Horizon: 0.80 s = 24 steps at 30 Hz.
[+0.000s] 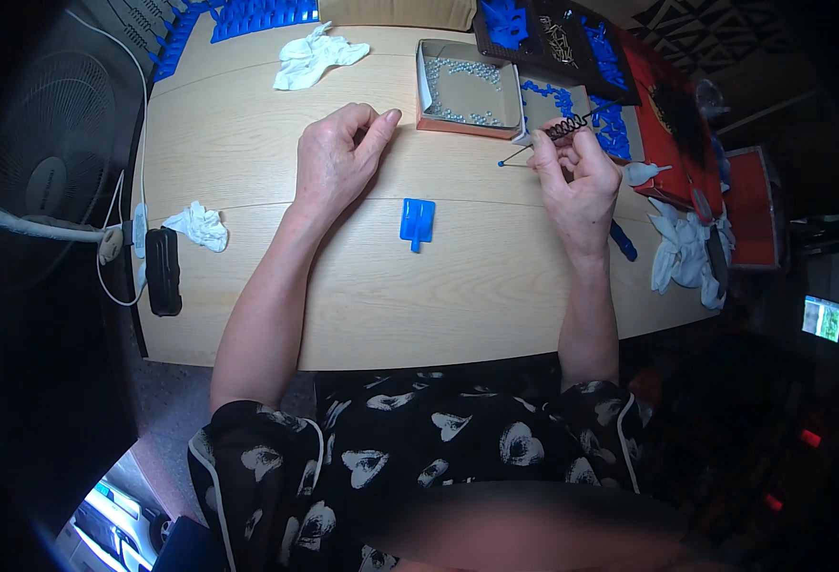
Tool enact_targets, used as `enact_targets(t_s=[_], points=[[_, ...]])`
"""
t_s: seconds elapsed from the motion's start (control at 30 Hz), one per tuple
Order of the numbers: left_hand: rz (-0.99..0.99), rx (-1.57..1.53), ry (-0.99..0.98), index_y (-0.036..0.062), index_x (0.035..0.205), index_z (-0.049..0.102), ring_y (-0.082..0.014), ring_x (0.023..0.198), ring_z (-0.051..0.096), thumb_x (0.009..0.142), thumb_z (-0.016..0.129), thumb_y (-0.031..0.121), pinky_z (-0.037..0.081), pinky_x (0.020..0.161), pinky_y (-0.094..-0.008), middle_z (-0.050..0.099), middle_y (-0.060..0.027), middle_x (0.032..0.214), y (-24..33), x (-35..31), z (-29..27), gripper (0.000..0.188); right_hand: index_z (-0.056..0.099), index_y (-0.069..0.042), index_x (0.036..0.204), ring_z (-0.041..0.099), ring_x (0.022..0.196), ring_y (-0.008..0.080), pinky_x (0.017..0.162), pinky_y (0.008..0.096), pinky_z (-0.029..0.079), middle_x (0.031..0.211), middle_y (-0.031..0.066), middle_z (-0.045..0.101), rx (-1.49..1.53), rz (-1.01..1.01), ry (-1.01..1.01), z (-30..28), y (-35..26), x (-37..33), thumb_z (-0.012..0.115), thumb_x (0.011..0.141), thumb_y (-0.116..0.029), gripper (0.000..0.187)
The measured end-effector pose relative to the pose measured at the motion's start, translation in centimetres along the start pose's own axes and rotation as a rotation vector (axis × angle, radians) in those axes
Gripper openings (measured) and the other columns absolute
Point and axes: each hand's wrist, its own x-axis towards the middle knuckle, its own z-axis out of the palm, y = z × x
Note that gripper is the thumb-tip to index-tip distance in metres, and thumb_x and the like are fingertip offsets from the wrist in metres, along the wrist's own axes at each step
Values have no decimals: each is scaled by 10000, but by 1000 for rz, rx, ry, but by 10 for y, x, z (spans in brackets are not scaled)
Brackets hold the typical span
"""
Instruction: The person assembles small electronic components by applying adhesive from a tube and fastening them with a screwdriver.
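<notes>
My right hand (577, 186) pinches a black coil spring (569, 125) with a thin rod (517, 154) running out to the left. The rod ends in a small blue tip. Curled on the table left of the open bead box, my left hand (338, 157) has its thumb against the folded fingers; whatever lies inside them is hidden. Between the two hands and nearer to me lies a flat blue plastic piece (418, 220) with a short stem. Small clear beads (467, 69) are spread in the cardboard box (467, 128) at the back.
Blue parts fill a second box (548, 98) and a dark tray (586, 67). White cloths (317, 59) lie at the back, left and right. A black case (163, 272) sits at the left edge, by a fan (46, 181). A small squeeze bottle (641, 173) is right of my right hand.
</notes>
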Motion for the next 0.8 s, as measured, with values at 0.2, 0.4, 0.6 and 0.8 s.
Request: enact_targets(t_s=[0.2,0.4,0.6,0.8], points=[[12,-12,-7,15,764,699,-220,532,594,966,703,323,468,535,-366,644,-110,626,2,2,1,368,644,46,928,719,697,154,604,279,584,829,122,703,4,6,9,-2,0,0,724,913,-6,97],[-2,-4,-4,15,767,703,-215,529,592,965,706,319,465,533,-363,642,-111,622,0,1,0,362,643,42,925,722,701,157,608,280,586,830,121,705,-1,11,7,1,0,0,726,911,-7,97],[-10,0,-11,14,762,701,-225,532,591,962,708,314,466,536,-370,638,-113,623,1,2,-2,360,643,40,936,721,695,150,602,272,580,817,112,706,-4,10,4,0,-2,3,714,921,-12,89],[-53,-18,2,15,775,709,-268,571,622,948,710,295,484,570,-399,649,-142,663,6,-1,-2,329,637,42,941,712,685,139,601,270,572,806,108,708,26,48,20,0,-8,-2,699,935,-15,84]])
